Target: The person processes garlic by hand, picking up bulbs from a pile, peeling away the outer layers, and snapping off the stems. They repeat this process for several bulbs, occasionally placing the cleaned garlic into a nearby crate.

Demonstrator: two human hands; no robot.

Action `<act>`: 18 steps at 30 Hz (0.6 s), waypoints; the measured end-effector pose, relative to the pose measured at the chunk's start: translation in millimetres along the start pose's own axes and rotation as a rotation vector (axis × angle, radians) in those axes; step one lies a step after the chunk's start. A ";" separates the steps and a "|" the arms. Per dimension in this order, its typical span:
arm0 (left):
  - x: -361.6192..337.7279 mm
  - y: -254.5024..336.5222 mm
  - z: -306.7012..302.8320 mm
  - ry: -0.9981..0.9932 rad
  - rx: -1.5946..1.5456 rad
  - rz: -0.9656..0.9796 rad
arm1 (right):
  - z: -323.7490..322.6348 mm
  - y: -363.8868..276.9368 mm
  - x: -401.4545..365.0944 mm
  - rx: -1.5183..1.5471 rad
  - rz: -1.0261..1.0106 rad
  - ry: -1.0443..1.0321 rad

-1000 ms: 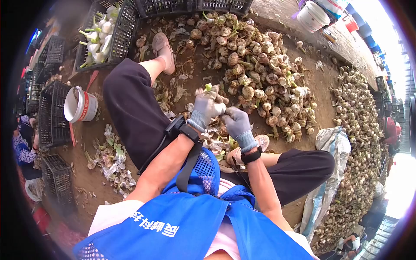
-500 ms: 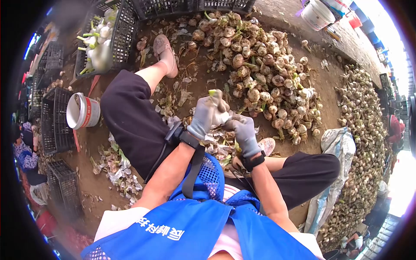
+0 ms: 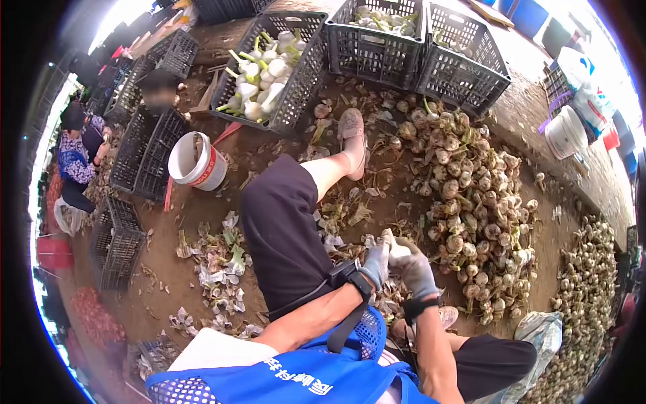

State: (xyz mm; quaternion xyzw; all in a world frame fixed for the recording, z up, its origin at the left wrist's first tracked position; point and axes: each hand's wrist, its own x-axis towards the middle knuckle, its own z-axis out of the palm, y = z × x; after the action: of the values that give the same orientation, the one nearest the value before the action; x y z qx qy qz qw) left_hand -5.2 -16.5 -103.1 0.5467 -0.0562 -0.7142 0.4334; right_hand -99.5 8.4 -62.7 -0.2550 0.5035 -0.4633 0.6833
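A pale, peeled garlic bulb [image 3: 399, 252] shows between my two gloved hands, partly covered by fingers. My left hand [image 3: 378, 260] is closed at the bulb's left side. On the other side, my right hand [image 3: 415, 271] curls its fingers round the bulb. Both gloves are grey and soiled. To the right of my hands lies a heap of unpeeled garlic [image 3: 471, 202] with dry, dirty skins. Shed garlic skins [image 3: 225, 269] are scattered on the ground to the left and beneath my hands.
A black crate [image 3: 306, 87] at the upper left holds peeled white garlic. Two more crates [image 3: 377, 57] stand beside it. A white bucket [image 3: 210, 168] is left of my knee. A person [image 3: 74, 158] sits at far left. A woven sack [image 3: 538, 333] lies lower right.
My view has swung left, bringing more of the crates in. My hands have drawn closer together around the garlic bulb, and the right hand now covers more of it.
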 end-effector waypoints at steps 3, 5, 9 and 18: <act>38.7 -16.1 -28.3 0.054 -0.077 -0.022 | -5.4 21.6 64.3 -0.110 -0.397 -0.001; 7.4 8.5 -32.5 -0.140 0.573 0.198 | 67.7 -69.4 79.5 0.348 -0.258 -0.127; -24.7 34.0 3.2 -0.303 -0.425 -0.373 | 154.7 -178.5 76.3 0.209 -0.613 -0.291; -33.2 24.1 12.7 -0.170 0.216 -0.067 | -97.8 -63.2 43.9 -1.533 0.120 0.959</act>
State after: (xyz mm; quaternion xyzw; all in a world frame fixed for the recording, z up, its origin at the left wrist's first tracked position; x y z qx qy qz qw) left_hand -1.4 -13.8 -60.4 0.5293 -0.1510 -0.7619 0.3415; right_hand -210.8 -47.0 -66.5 -0.3931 0.9169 -0.0211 0.0661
